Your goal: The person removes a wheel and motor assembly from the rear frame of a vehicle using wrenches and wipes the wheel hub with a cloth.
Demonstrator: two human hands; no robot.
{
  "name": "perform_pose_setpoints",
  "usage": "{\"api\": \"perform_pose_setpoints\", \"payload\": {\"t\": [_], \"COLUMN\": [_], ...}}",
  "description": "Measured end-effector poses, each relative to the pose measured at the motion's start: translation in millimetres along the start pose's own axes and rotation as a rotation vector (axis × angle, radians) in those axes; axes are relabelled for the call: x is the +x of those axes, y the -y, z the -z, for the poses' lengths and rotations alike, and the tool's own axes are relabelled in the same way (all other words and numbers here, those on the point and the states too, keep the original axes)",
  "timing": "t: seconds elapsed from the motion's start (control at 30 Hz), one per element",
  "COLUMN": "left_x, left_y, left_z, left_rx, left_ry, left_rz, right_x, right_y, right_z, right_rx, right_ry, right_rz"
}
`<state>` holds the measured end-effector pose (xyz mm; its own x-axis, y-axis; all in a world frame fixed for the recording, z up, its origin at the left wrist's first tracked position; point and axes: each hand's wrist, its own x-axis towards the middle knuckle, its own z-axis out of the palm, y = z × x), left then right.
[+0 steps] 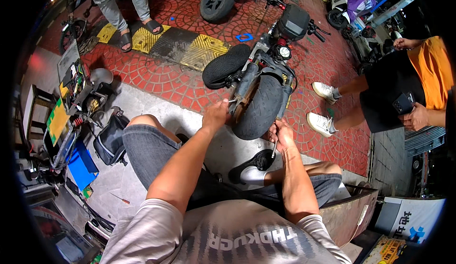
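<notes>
Scooter wheel [263, 107] is standing straight ahead of the person, between the two hands, near the edge where grey concrete [109, 183] is meeting red paving [164, 81]; its long axis is running away from the knees, with the far end slanting to the right; neither hand is lying clearly nearer, the left flanking its left side and the right sitting just beside the near right of the tyre. On the left of the concrete, a blue panel [81, 164] and a dark bag [111, 138] are lying, with a screwdriver [120, 198] nearer the person; beyond them, a yellow-and-black ramp [204, 50] is crossing the paving; the left hand [217, 116] is curling in and appears to be gripping a slim metal piece [231, 101]; a black mesh seat [227, 67] is sitting beyond it, left of the wheel; the right hand [283, 136] is gripping a silver tool [274, 149], its free end pointing back toward the person; farther right, a bystander's white shoes [324, 92] are standing on the paving, limiting the room there.
</notes>
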<state>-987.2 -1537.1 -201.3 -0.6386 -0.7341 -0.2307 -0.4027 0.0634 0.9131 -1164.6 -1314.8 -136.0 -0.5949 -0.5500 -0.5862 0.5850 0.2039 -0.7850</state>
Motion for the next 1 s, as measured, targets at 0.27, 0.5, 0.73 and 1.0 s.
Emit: {"api": "perform_pose_setpoints", "payload": {"t": [0.27, 0.5, 0.73, 1.0], "left_x": [7.0, 9.2, -20.9, -45.0], "left_y": [5.7, 31.9, -12.0, -4.4], "left_z": [-4.7, -16.7, 2.4, 8.2], "left_rx": [0.053, 0.209, 0.138, 0.307], "left_ry": [0.139, -0.075, 0.148, 0.011], "left_rz": [0.031, -0.078, 0.147, 0.232], "right_x": [-2.2, 0.4, 9.1, -14.9], "right_y": [0.3, -5.3, -83.5, -79.6], "right_z": [8.3, -8.4, 13.8, -16.6], "right_rx": [0.087, -0.146, -0.543, 0.065], "right_ry": [0.037, -0.035, -0.465, -0.403], "right_rz": [-0.025, 0.040, 0.048, -0.046]}}
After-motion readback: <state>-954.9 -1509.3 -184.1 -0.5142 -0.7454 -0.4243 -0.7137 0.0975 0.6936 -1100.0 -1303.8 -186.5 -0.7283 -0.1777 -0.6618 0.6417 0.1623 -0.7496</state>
